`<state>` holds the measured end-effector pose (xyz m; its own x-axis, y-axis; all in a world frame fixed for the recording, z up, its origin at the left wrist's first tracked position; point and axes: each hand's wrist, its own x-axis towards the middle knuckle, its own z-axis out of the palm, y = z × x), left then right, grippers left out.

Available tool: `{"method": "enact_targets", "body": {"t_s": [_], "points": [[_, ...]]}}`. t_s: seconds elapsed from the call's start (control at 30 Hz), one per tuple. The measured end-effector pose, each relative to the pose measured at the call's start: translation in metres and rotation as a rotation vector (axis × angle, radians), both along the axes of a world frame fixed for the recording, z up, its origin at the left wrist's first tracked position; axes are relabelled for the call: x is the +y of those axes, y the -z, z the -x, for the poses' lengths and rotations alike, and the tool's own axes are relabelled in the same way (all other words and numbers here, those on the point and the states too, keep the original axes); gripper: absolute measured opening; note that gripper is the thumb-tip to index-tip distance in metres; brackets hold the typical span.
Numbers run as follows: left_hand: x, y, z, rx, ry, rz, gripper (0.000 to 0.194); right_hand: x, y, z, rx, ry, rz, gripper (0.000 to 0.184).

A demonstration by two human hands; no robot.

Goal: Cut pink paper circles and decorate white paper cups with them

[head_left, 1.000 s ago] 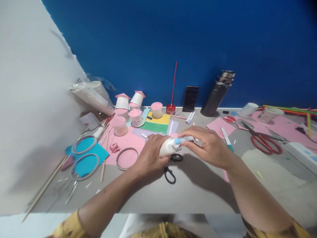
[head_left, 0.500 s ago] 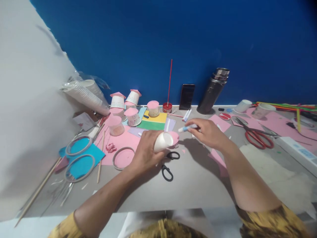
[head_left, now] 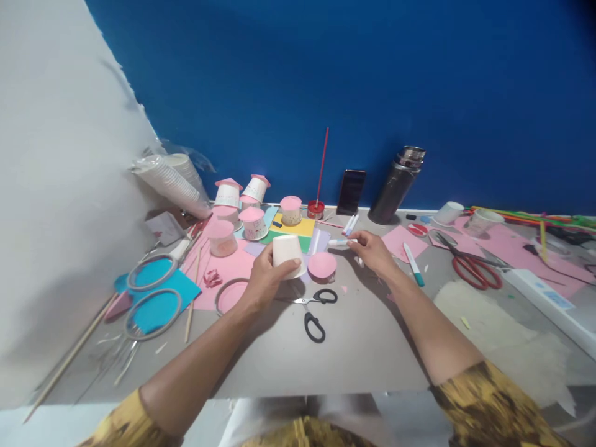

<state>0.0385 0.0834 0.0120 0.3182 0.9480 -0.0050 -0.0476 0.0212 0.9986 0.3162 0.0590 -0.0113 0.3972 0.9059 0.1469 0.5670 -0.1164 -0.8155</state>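
The left hand (head_left: pixel 264 276) wraps a white cup (head_left: pixel 285 248) above the worktop (head_left: pixel 367 347); at its three o'clock the right hand (head_left: pixel 371 251) pinches a marker (head_left: pixel 339 243). Patterned, pink-topped cups (head_left: pixel 254 226) at ten o'clock look done; this one shows neither pattern nor top.

No readable lettering, labels, brands or numbers anywhere.

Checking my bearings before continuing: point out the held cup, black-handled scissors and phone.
Held cup (head_left: pixel 285 249), head view: white side wall.
Black-handled scissors (head_left: pixel 305 301), head view: pivot between blades and handles.
Phone (head_left: pixel 352 192), head view: middle of the dark screen.
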Motion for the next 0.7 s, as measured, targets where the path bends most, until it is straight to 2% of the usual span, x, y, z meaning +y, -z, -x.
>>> {"method": "enact_targets", "body": {"t_s": [0.13, 0.3, 0.5, 0.6, 0.7], "points": [[-0.002, -0.003, 0.000, 0.032, -0.017, 0.002, 0.051, 0.003, 0.007, 0.001, -0.021, 0.016, -0.007, 0.033], [-0.001, 0.001, -0.001, 0.032, 0.005, -0.015, 0.050, 0.014, 0.015, 0.006, -0.117, 0.040, -0.030, 0.036], [-0.003, -0.001, -0.002, 0.090, -0.015, -0.034, 0.048, 0.014, 0.015, 0.012, -0.313, 0.010, -0.014, 0.020], [-0.005, -0.005, -0.002, 0.101, -0.019, -0.027, 0.048, 0.002, 0.005, 0.010, -0.398, -0.049, -0.004, 0.014], [-0.007, -0.008, -0.002, 0.114, -0.015, -0.025, 0.047, -0.011, -0.005, 0.010, -0.479, -0.226, -0.032, 0.032]]}}
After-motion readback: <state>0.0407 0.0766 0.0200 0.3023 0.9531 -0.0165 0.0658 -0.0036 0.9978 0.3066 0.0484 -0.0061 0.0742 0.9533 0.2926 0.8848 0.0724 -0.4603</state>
